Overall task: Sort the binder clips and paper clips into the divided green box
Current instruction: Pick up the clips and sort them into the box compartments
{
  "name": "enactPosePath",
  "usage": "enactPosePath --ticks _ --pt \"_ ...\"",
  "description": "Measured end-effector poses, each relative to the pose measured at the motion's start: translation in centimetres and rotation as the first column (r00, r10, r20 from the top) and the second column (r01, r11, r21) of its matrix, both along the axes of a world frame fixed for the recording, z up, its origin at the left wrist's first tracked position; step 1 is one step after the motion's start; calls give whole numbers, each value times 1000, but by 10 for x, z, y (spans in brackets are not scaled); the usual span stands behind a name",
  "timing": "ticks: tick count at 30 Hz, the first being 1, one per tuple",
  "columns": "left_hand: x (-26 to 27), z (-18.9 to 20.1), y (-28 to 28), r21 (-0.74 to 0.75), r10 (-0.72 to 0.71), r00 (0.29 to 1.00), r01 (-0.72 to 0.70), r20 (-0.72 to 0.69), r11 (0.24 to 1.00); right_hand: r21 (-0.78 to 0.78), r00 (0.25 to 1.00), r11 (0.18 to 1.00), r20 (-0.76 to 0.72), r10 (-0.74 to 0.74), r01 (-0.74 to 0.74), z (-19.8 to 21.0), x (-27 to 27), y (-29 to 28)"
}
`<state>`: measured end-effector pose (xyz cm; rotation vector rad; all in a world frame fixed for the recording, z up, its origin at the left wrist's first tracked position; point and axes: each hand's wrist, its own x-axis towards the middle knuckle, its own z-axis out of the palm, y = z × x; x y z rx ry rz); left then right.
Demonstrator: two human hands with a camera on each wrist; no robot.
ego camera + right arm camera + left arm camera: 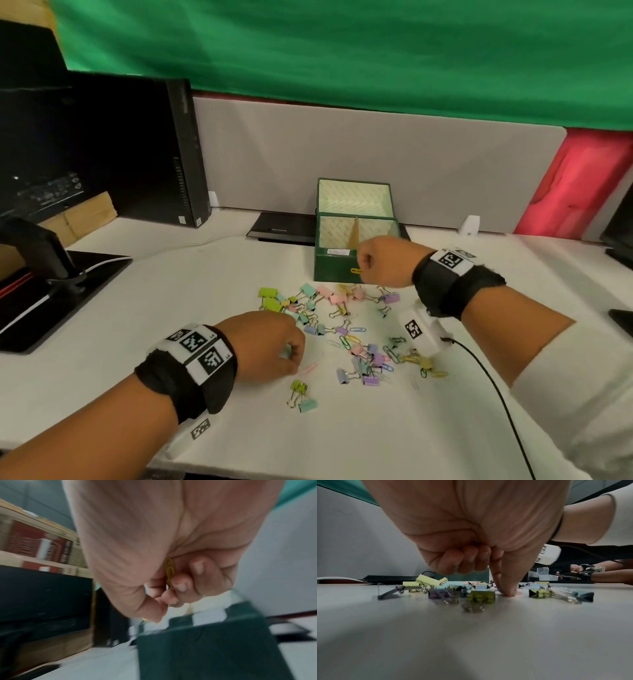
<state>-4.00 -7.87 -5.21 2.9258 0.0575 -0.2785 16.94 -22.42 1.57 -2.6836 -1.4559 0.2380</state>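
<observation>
The green box (337,269) stands open at the table's back, with a cardboard divider (354,233) splitting it in two. My right hand (363,265) hovers at the box's front right corner, fingers curled round a yellow paper clip (356,271), which shows against the palm in the right wrist view (169,572); the box (205,649) lies just below, blurred. My left hand (294,356) is down on the table, thumb and forefinger pinching the end of a pink paper clip (308,368), other fingers curled. In the left wrist view the fingertips (508,593) press the table among binder clips.
Pastel binder clips and paper clips (342,325) lie scattered between hands and box; two binder clips (303,395) sit apart in front. A black computer tower (154,150) and monitor stand (51,291) are at left. A black cable (496,394) trails from my right wrist.
</observation>
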Motion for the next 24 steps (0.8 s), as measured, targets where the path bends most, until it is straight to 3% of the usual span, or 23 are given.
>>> enactPosePath --ticks 5,10,14,16,20,24 --pt "1 -5 4 -23 4 999 -3 39 1000 61 975 979 101 -200 195 21 58 13" --pt "4 -8 8 -14 68 998 -68 11 998 132 982 974 -58 -178 184 19 82 19" --pt "5 -10 7 -1 76 997 -76 6 997 304 990 943 -86 -114 135 18 74 -13" --pt "5 -8 5 46 48 998 -46 -38 998 240 999 970 -28 -43 49 6 56 -42" --pt "28 17 6 141 -7 992 25 -126 990 -115 996 989 -23 88 -90 -29 19 -95" --pt "93 51 5 127 -7 998 0 59 992 -184 993 982 -121 12 -34 -45 0 -120"
